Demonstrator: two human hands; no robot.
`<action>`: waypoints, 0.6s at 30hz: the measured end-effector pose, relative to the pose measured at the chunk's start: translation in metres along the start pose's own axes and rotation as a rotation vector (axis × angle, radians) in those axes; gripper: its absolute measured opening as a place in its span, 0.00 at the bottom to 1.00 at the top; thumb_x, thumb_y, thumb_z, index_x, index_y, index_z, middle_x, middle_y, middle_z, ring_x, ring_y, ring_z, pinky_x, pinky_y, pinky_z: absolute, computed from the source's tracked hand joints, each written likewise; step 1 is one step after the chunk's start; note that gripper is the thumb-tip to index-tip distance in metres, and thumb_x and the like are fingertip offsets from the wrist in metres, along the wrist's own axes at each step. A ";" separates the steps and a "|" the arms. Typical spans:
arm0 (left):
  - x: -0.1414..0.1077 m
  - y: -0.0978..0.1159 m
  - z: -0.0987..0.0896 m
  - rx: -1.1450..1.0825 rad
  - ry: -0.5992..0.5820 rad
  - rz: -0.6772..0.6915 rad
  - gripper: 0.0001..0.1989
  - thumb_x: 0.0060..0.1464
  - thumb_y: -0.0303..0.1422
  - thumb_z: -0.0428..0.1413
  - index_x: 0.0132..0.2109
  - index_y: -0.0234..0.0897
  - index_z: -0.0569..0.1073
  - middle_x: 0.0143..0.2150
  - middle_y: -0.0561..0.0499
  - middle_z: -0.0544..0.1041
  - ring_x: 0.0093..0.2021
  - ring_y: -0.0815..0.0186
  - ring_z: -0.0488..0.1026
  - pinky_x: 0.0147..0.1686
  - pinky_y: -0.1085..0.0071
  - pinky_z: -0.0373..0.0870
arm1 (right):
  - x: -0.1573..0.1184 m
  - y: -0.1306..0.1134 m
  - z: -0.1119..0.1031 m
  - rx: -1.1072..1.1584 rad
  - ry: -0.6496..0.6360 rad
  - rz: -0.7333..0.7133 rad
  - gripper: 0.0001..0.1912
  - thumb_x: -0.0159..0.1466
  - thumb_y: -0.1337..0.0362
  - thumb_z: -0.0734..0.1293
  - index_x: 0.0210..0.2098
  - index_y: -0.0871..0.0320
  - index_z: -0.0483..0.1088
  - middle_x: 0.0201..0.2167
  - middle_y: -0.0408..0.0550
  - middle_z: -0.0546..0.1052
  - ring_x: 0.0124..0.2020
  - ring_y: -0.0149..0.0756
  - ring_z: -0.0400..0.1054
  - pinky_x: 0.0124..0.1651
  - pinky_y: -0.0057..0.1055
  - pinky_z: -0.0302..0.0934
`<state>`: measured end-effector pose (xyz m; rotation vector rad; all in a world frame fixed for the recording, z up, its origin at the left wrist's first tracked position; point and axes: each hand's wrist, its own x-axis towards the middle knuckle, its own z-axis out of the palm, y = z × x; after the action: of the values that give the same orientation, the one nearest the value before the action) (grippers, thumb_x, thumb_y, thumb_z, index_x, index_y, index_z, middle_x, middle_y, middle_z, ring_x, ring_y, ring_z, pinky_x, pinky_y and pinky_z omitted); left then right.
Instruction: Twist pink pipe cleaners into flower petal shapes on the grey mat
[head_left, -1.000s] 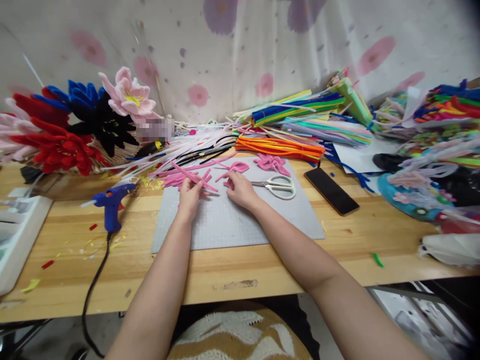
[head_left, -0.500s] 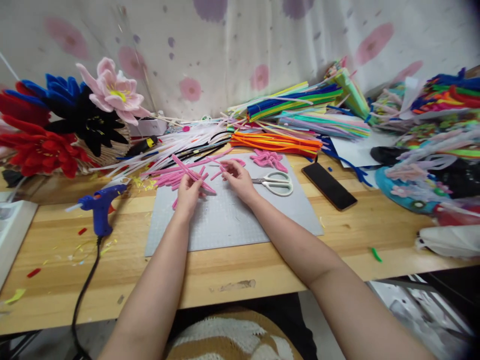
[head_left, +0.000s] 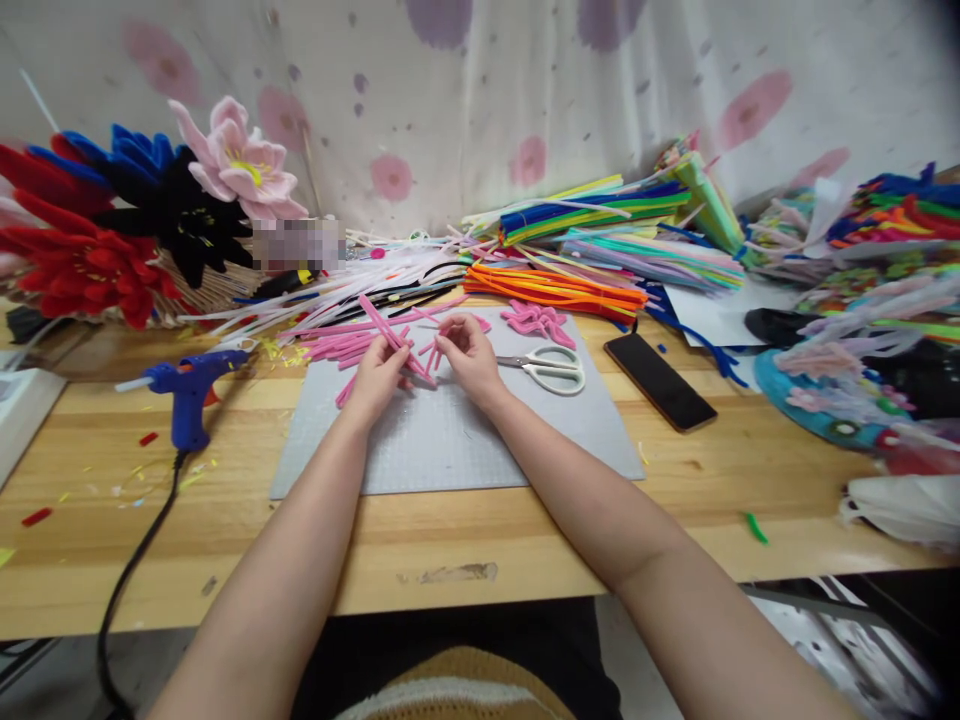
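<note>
Over the grey cutting mat, my left hand is closed around several pink pipe cleaners; they cross at angles and stick out past the fingers. Just to its right, my right hand pinches a short pink pipe cleaner piece between thumb and fingertips, near the ends of the left hand's bundle. More loose pink strips lie left of and behind my left hand. White-handled scissors rest right of my right hand, their blades partly hidden by it. Behind them sits a looped pink pipe cleaner shape.
A blue glue gun with a black cord stands at left. Fuzzy flowers rise behind it. Bundles of coloured pipe cleaners line the back. A phone lies right of the mat. Scraps dot the wooden table.
My two hands have come slightly closer together. The piece in my right hand is now nearer the left hand's bundle. The whole view has shifted a little.
</note>
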<state>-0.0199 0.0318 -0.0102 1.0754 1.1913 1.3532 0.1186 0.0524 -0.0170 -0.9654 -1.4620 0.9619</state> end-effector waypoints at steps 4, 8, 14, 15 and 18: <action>0.000 -0.001 0.003 -0.018 -0.043 -0.010 0.08 0.42 0.31 0.61 0.30 0.34 0.69 0.23 0.55 0.68 0.18 0.73 0.65 0.12 0.80 0.62 | -0.004 -0.002 0.001 -0.157 -0.019 -0.080 0.07 0.58 0.65 0.60 0.37 0.57 0.62 0.30 0.43 0.66 0.31 0.28 0.62 0.36 0.26 0.59; 0.003 0.001 0.006 -0.126 -0.029 0.004 0.09 0.42 0.32 0.60 0.31 0.34 0.70 0.24 0.55 0.69 0.19 0.73 0.66 0.14 0.79 0.63 | -0.008 -0.005 0.001 -0.285 -0.171 -0.149 0.10 0.59 0.65 0.61 0.39 0.58 0.67 0.33 0.46 0.70 0.33 0.30 0.63 0.38 0.28 0.60; 0.013 0.004 0.002 -0.350 0.167 -0.011 0.09 0.43 0.31 0.60 0.28 0.35 0.66 0.21 0.58 0.66 0.19 0.77 0.65 0.20 0.80 0.68 | -0.009 -0.005 0.000 -0.386 -0.280 -0.196 0.14 0.60 0.69 0.59 0.43 0.59 0.72 0.37 0.49 0.72 0.39 0.31 0.65 0.43 0.29 0.59; 0.015 0.004 0.001 -0.372 0.195 -0.018 0.09 0.44 0.31 0.60 0.28 0.35 0.65 0.21 0.58 0.66 0.19 0.77 0.64 0.21 0.79 0.68 | -0.009 -0.006 0.000 -0.385 -0.296 -0.180 0.15 0.60 0.69 0.58 0.44 0.59 0.71 0.37 0.49 0.73 0.38 0.30 0.65 0.43 0.28 0.59; 0.017 0.005 0.000 -0.395 0.228 -0.012 0.09 0.44 0.32 0.59 0.28 0.36 0.64 0.21 0.58 0.66 0.20 0.77 0.65 0.24 0.78 0.69 | -0.011 -0.008 0.003 -0.355 -0.323 -0.087 0.20 0.60 0.67 0.59 0.52 0.57 0.65 0.39 0.48 0.73 0.37 0.30 0.65 0.41 0.28 0.59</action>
<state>-0.0219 0.0482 -0.0053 0.6451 1.0282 1.6499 0.1164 0.0389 -0.0135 -1.0199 -1.9785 0.8365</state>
